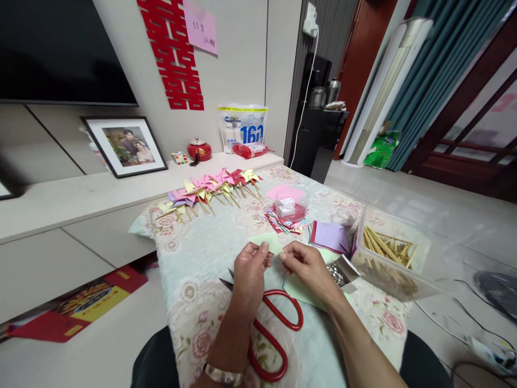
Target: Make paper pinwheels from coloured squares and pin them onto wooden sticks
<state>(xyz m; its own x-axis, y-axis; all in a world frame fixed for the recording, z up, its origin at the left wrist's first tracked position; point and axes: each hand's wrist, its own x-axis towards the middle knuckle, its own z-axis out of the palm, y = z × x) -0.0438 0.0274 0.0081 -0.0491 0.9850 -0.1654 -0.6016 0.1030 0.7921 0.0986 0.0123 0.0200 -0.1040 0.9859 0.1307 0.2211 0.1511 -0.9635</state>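
Observation:
My left hand [249, 269] and my right hand [307, 264] both pinch a small pale green paper square [268, 241] above a table covered with a floral cloth [194, 253]. The left thumb and fingers grip its left edge, the right fingertips its right edge. Under my hands lie red-handled scissors [278, 323], and another pale green sheet [299, 291] rests below my right hand. A row of finished paper pinwheels on sticks [210, 188] lies at the far side of the table.
A clear plastic box of wooden sticks [390, 250] stands at the right. Purple paper squares [329, 236], a small round clear container [288, 207] and pink paper [285, 191] lie beyond my hands. A low white cabinet [81, 199] with a framed photo runs along the left.

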